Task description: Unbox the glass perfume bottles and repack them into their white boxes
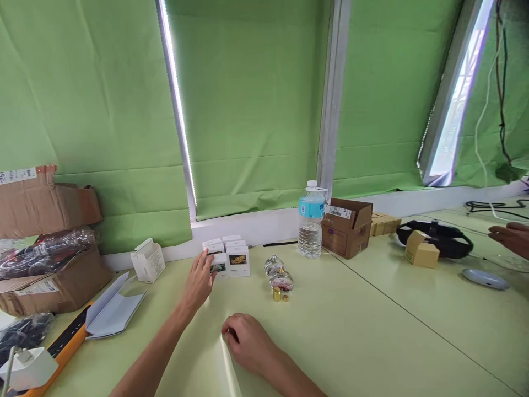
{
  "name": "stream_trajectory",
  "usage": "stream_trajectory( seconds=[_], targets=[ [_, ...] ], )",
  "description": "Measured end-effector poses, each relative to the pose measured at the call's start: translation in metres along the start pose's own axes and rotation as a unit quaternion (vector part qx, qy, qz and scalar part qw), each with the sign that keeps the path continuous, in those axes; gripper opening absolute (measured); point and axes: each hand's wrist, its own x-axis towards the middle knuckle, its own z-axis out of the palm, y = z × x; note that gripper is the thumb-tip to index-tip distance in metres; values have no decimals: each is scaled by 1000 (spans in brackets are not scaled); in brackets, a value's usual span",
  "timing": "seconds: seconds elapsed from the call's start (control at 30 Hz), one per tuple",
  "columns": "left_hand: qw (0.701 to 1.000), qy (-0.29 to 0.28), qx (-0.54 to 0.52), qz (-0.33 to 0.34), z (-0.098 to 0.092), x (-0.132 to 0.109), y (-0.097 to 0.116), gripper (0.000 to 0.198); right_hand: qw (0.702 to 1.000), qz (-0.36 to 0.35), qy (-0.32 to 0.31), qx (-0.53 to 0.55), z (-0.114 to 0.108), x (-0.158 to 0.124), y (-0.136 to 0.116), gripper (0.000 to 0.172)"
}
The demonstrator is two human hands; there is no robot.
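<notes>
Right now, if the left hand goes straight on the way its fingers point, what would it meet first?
The small white boxes: the left hand points toward them, and its fingertips seem to touch the nearest one, though depth is unclear from one view.

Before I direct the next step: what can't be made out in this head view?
All in the head view:
- Right hand: curled, and its own fingers hide whether it grips anything.
- White boxes: the print is too small to read; the left hand covers part of one.
- Another person's hand: cut off by the right edge.
</notes>
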Motion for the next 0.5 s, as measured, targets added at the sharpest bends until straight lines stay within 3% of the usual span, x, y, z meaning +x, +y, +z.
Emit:
stream_trajectory(
  seconds=[0.17,0.3,0.4,0.5],
  targets=[
    [1000,-3,-12,8,-16,-26,13,35,1000,6,9,21,1,1,1,28],
    [999,-11,-32,5,-43,-47,33,26,991,63,73,89,-4,6,4,27],
    [994,-31,-88,-64,-70,-56,55,23,969,118,112,184,-10,10,2,37],
    [957,-109,-188,-192,-95,-61,73,32,938,131,90,307,-14,10,-5,54]
  ],
)
